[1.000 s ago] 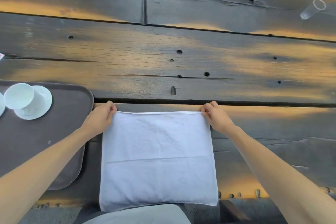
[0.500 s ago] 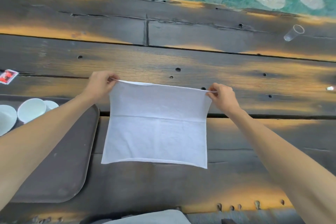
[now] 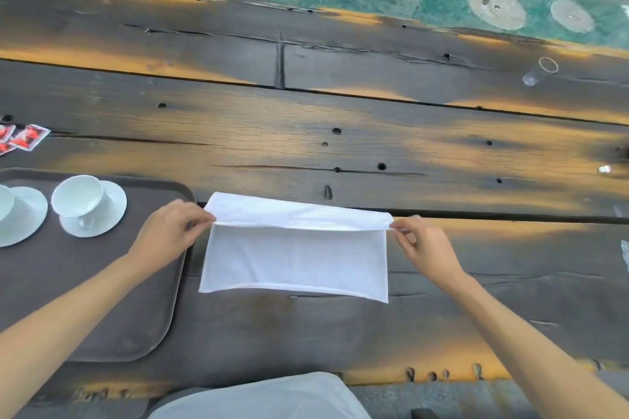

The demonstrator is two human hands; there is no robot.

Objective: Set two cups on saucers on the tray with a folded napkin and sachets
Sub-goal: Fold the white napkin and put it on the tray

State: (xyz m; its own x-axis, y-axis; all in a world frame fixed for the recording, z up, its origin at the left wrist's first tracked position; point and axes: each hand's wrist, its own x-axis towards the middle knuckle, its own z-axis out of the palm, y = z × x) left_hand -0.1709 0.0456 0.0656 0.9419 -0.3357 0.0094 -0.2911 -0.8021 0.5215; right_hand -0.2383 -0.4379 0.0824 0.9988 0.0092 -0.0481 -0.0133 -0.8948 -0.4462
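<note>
2 cups (image 3: 79, 196) already stand on their saucers (image 3: 110, 211) on the tray (image 3: 143, 316), off to the left of the left-hand fingers; the farther-left pair is cut by the frame edge, so only part of it shows. That part of the job looks done.

The napkin (image 3: 296, 255) is mid-fold on the bench (image 3: 306, 146), just right of the tray and not yet on it. The left hand (image 3: 166, 235) pinches 1 upper corner between thumb and fingers (image 3: 199, 219), and the right hand (image 3: 425, 248) pinches the opposite corner the same way, its fingers (image 3: 403, 226) curled onto the edge. Between the 2 grips the held edge is stretched taut and raised, with a band of cloth lying beyond the fingers on the bench and the rest hanging down toward the person to a lower edge resting on the wood. I judge this to be the first fold, half made; whether the far layer is lined up underneath cannot be told.

The sachets (image 3: 29, 138), red and white, lie on the bench well beyond and left of the left fingers, past the tray's far rim, untouched.

Left to do, as I read it: finish folding, lay the napkin on the tray's open near part, then bring the sachets over.
</note>
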